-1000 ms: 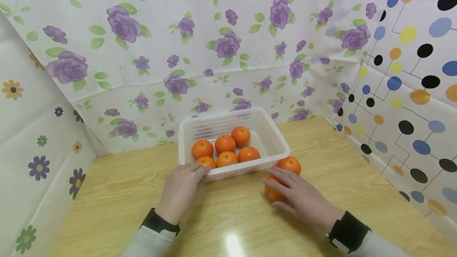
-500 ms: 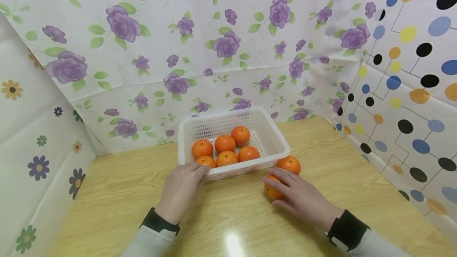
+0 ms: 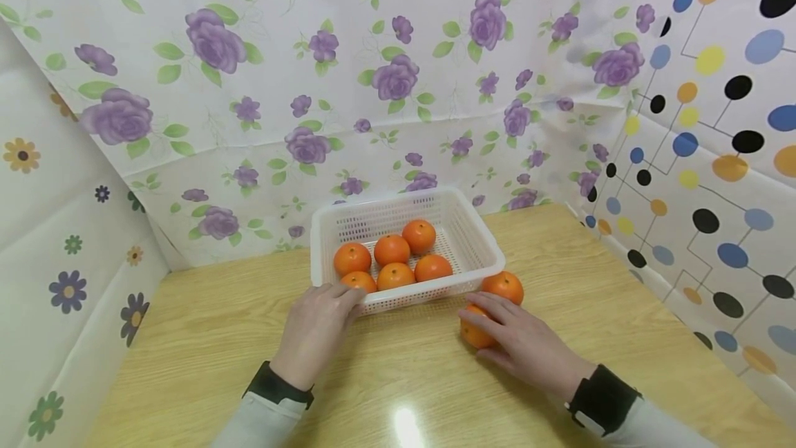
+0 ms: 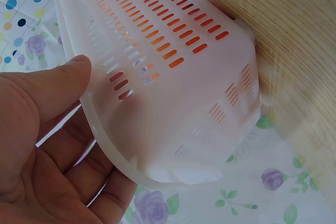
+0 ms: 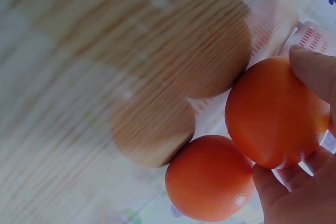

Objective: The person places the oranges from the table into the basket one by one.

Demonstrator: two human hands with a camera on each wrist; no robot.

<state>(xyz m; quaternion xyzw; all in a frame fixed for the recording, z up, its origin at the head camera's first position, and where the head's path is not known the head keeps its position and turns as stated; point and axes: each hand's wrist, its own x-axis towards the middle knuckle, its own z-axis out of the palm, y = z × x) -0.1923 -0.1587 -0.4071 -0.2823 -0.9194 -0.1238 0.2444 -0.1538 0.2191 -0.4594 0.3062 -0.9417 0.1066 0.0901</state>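
Note:
My left hand (image 3: 320, 330) grips the front left rim of a white plastic basket (image 3: 429, 290). In the left wrist view its thumb lies outside the slotted basket wall (image 4: 152, 129), with the fingers over the rim. Several oranges (image 3: 392, 252) sit inside, mostly toward the left and front. On the table before the basket's right corner, my right hand (image 3: 528, 348) holds an orange (image 3: 475, 332) between thumb and fingers. The right wrist view shows this held orange (image 5: 275, 111) right beside a second orange (image 5: 210, 179), which rests close to the basket's corner.
The light wood table (image 3: 218, 344) meets a flower-printed sheet (image 3: 261, 123) just behind the basket. A sheet with coloured dots (image 3: 703, 157) hangs along the right side, and another floral sheet (image 3: 50, 240) along the left.

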